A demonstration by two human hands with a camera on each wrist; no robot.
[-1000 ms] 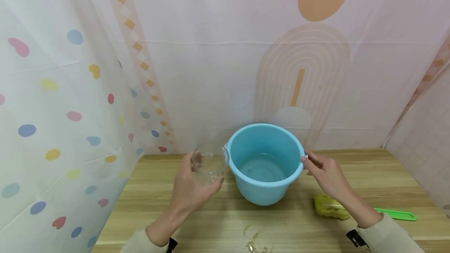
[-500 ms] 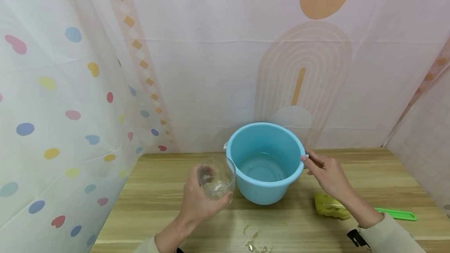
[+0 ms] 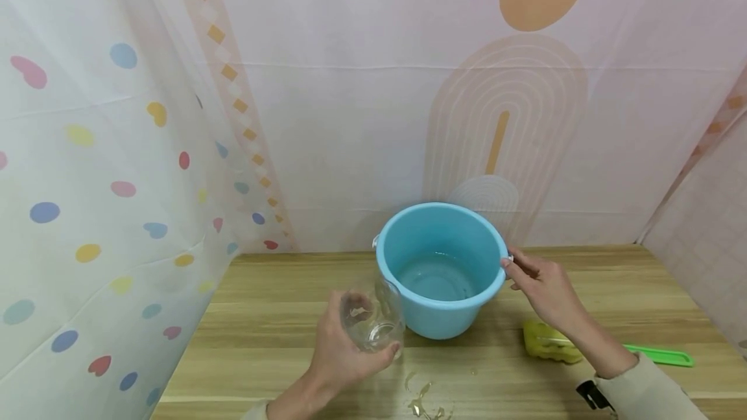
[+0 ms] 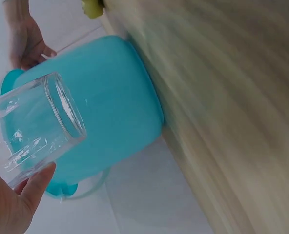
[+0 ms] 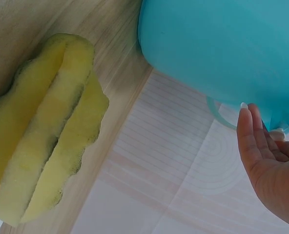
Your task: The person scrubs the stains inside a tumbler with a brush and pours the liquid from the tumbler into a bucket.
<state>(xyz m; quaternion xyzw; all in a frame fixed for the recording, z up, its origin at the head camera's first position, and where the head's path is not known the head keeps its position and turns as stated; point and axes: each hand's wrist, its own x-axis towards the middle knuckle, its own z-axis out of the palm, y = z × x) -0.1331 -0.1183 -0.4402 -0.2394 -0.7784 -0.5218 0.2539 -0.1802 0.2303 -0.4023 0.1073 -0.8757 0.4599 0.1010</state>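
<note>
A clear glass (image 3: 373, 310) is gripped by my left hand (image 3: 344, 349), fingers round one side and thumb round the other. It is held just in front of the light blue bucket (image 3: 440, 319), beside its left wall. In the left wrist view the thick bottom of the glass (image 4: 64, 107) shows against the bucket. The bucket stands upright, with shallow clear water (image 3: 438, 277) inside. My right hand (image 3: 545, 287) pinches the bucket's right rim near the handle joint. In the right wrist view, some fingers of that hand (image 5: 274, 170) extend beneath the rim.
On the wooden table (image 3: 274, 303), a yellow sponge (image 3: 551, 342) with a green handle (image 3: 659, 355) lies under my right forearm. Spilled liquid (image 3: 426, 400) wets the front of the table. A patterned curtain (image 3: 350, 115) hangs behind the bucket, and another closes the left side.
My left hand has moved the glass right and toward me, from beside the bucket's rim to in front of its left wall. My right hand and the bucket have stayed put.
</note>
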